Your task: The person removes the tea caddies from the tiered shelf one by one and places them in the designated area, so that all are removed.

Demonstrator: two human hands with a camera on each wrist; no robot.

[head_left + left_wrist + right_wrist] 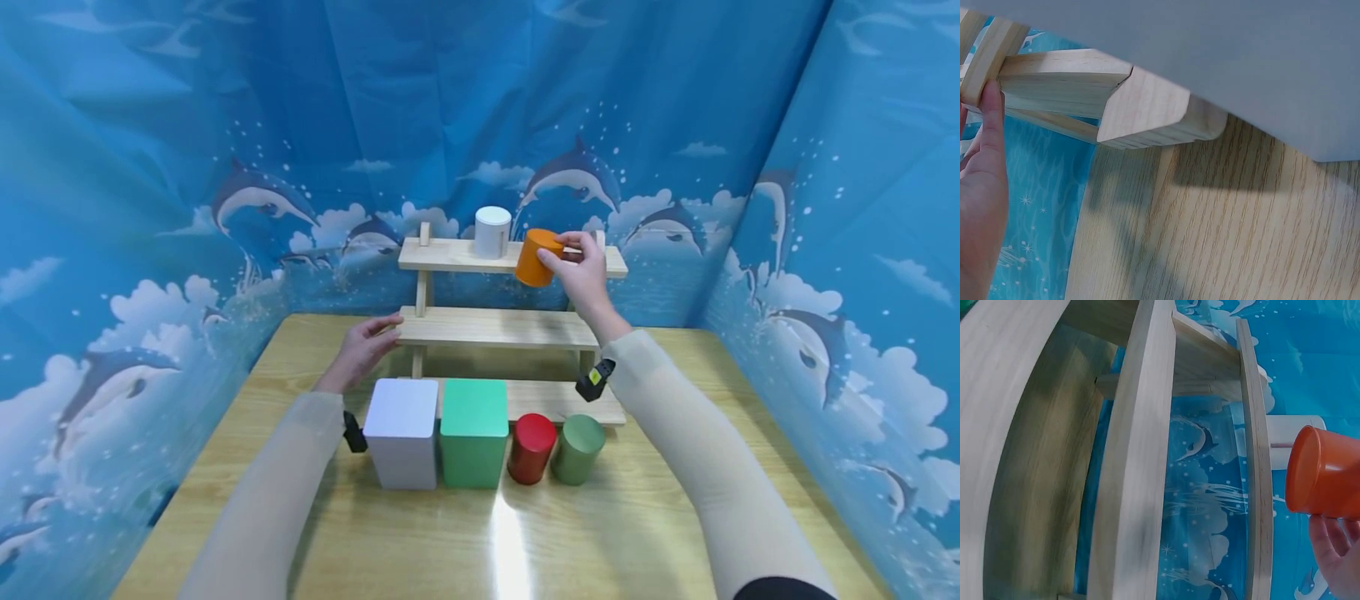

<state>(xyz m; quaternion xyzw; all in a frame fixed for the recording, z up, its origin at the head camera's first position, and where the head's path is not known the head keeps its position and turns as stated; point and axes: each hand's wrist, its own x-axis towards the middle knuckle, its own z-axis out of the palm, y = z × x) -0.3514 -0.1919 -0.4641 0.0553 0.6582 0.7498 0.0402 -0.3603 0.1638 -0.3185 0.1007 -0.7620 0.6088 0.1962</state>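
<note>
In the head view my right hand grips an orange cylinder, tilted, in front of the top board of a three-tier wooden shelf. The right wrist view shows the orange cylinder beyond the top board's edge, fingertips against its side. A white cylinder stands upright on the top board, just left of the orange one. My left hand holds the left end of the middle board. Up close in the left wrist view, its fingers lie against that board's end.
Before the shelf's lowest board stand a white block, a green block, a red cylinder and a dull green cylinder in a row on the wooden table. A blue dolphin-print curtain surrounds the table's back and sides.
</note>
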